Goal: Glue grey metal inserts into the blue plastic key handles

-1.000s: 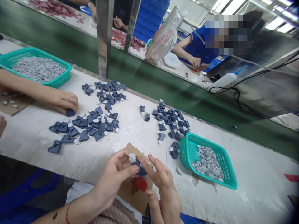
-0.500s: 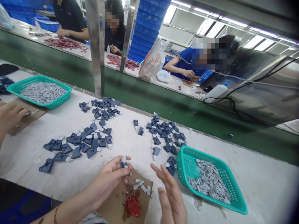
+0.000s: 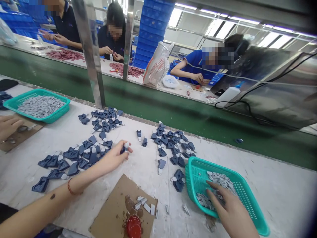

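Observation:
My left hand (image 3: pixel 117 154) is closed around a dark blue plastic piece with a pale grey tip (image 3: pixel 126 146), held above the table beside a scattered group of similar dark blue pieces (image 3: pixel 74 168). My right hand (image 3: pixel 226 203) reaches into a green basket (image 3: pixel 257 211), its fingers apart over small grey pieces (image 3: pixel 219 178). I cannot see anything between those fingers. Between my arms lies a brown cardboard sheet (image 3: pixel 111 203) bearing a red, wet-looking round thing (image 3: pixel 134 227) and several grey strips (image 3: pixel 147 207).
More dark blue pieces (image 3: pixel 170 140) lie in the middle. At left, another person's hand (image 3: pixel 10 125) is near a second green basket (image 3: pixel 47 119). A metal post (image 3: pixel 89 49) rises at the table's back edge. Beyond the green strip (image 3: pixel 153 102), several people work at another table.
My left hand has moved forward and left, off the cardboard, still holding the blue piece. My right hand has moved right into the green basket. The view has shifted slightly.

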Demonstrator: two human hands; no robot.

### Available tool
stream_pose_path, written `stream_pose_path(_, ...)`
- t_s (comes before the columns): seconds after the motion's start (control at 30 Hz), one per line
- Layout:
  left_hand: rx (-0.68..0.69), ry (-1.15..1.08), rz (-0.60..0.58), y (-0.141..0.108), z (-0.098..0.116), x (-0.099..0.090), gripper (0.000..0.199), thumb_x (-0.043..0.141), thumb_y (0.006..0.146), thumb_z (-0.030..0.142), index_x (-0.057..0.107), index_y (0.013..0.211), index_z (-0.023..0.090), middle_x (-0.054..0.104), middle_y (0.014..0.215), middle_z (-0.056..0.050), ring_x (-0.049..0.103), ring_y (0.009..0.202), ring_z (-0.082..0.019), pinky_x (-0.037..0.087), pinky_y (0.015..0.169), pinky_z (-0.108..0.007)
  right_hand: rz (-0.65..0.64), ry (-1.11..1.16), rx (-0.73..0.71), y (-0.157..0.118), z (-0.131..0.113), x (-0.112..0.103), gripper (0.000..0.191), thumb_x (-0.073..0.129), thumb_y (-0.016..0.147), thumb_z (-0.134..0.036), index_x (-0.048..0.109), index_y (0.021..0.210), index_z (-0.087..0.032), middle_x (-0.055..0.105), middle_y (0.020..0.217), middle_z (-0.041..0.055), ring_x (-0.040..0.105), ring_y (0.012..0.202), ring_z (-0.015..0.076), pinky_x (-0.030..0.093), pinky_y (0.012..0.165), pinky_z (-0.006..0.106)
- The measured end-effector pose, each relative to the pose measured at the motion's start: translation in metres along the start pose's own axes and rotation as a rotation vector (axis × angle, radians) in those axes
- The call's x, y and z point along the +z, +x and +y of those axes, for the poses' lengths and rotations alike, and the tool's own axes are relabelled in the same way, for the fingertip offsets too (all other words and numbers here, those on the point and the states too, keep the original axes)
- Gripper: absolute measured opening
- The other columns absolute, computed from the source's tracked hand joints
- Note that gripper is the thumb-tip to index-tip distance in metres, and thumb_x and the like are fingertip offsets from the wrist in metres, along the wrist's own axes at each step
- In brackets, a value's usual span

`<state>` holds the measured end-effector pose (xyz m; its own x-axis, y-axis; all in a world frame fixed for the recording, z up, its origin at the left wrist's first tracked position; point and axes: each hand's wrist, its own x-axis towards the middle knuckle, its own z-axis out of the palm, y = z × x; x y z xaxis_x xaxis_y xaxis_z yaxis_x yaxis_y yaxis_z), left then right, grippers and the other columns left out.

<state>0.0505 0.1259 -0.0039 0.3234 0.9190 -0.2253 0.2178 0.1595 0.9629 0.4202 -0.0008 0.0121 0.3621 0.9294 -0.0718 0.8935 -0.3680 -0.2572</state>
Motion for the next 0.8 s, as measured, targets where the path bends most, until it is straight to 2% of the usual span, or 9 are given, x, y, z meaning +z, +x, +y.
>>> stream_pose_path(0.13, 0.13, 0.193, 0.119, 0.074, 0.016, -0.017, 0.024, 0.049, 0.089, 0.008, 0.056, 0.111, 0.015, 0.063, 0.107, -0.007, 0.064, 0.081, -0.015, 0.053, 0.073, -0.032, -0.088, -0.045, -0.052, 0.025, 0.003, 0.001, 0.046, 0.043, 0.077, -0.04, 0.07, 0.105, -0.015, 0.071, 0.109, 0.0166, 0.07, 0.088, 0.0321, 0.055, 0.073, 0.044)
stream_pose_path(0.23, 0.223, 0.361, 0.207, 0.132, 0.03, -0.025, 0.028, 0.059, 0.092, 0.022, 0.058, 0.119, 0.015, 0.062, 0.116, -0.009, 0.063, 0.101, -0.022, 0.053, 0.087, -0.043, -0.093, -0.044, -0.058, 0.033, 0.001, 0.0, 0.031, 0.047, 0.071, -0.028, 0.07, 0.091, -0.018, 0.074, 0.089, 0.0123, 0.071, 0.074, 0.0285, 0.055, 0.065, 0.039)
stream_pose_path(0.3, 0.273, 0.463, 0.224, 0.164, 0.037, -0.027, 0.033, 0.06, 0.093, 0.028, 0.058, 0.123, 0.016, 0.061, 0.123, -0.01, 0.061, 0.108, -0.025, 0.052, 0.091, -0.047, -0.09, -0.037, -0.065, 0.034, 0.002, -0.001, 0.024, 0.048, 0.071, -0.025, 0.068, 0.084, -0.02, 0.074, 0.08, 0.0094, 0.071, 0.072, 0.0276, 0.055, 0.063, 0.037)
stream_pose_path(0.4, 0.324, 0.598, 0.214, 0.201, 0.04, -0.024, 0.035, 0.059, 0.093, 0.031, 0.057, 0.125, 0.017, 0.06, 0.127, -0.011, 0.061, 0.11, -0.025, 0.052, 0.093, -0.048, -0.067, -0.02, -0.07, 0.03, 0.007, -0.002, 0.022, 0.049, 0.074, -0.029, 0.068, 0.083, -0.021, 0.074, 0.083, 0.01, 0.072, 0.077, 0.0284, 0.056, 0.064, 0.038)
stream_pose_path(0.53, 0.364, 0.752, 0.177, 0.231, 0.038, -0.016, 0.035, 0.059, 0.094, 0.031, 0.058, 0.125, 0.017, 0.059, 0.128, -0.011, 0.061, 0.11, -0.025, 0.052, 0.092, -0.048, -0.031, -0.008, -0.062, 0.021, 0.012, -0.005, 0.021, 0.052, 0.07, -0.027, 0.069, 0.081, -0.023, 0.076, 0.089, 0.0099, 0.072, 0.082, 0.0302, 0.056, 0.07, 0.041)
stream_pose_path(0.63, 0.408, 0.851, 0.134, 0.241, 0.04, -0.007, 0.038, 0.06, 0.093, 0.032, 0.056, 0.128, 0.017, 0.056, 0.134, -0.012, 0.057, 0.117, -0.028, 0.048, 0.098, -0.052, -0.043, 0.005, -0.05, 0.016, 0.012, -0.007, 0.019, 0.053, 0.069, -0.025, 0.071, 0.076, -0.025, 0.077, 0.086, 0.0081, 0.072, 0.079, 0.03, 0.056, 0.069, 0.041)
stream_pose_path(0.73, 0.501, 0.928, 0.05, 0.241, 0.045, 0.007, 0.044, 0.061, 0.092, 0.03, 0.053, 0.133, 0.018, 0.046, 0.147, -0.012, 0.041, 0.135, -0.034, 0.031, 0.11, -0.062, -0.072, 0.032, -0.037, 0.012, 0.012, -0.012, 0.025, 0.051, 0.073, -0.024, 0.074, 0.084, -0.026, 0.078, 0.09, 0.006, 0.073, 0.08, 0.0278, 0.057, 0.068, 0.038)
stream_pose_path(0.8, 0.59, 0.96, -0.054, 0.238, 0.049, 0.021, 0.044, 0.059, 0.092, 0.023, 0.052, 0.135, 0.019, 0.041, 0.152, -0.011, 0.027, 0.144, -0.034, 0.017, 0.115, -0.063, -0.085, 0.046, -0.029, 0.009, 0.013, -0.015, 0.029, 0.051, 0.073, -0.023, 0.075, 0.088, -0.025, 0.078, 0.093, 0.0052, 0.073, 0.086, 0.0276, 0.058, 0.071, 0.038)
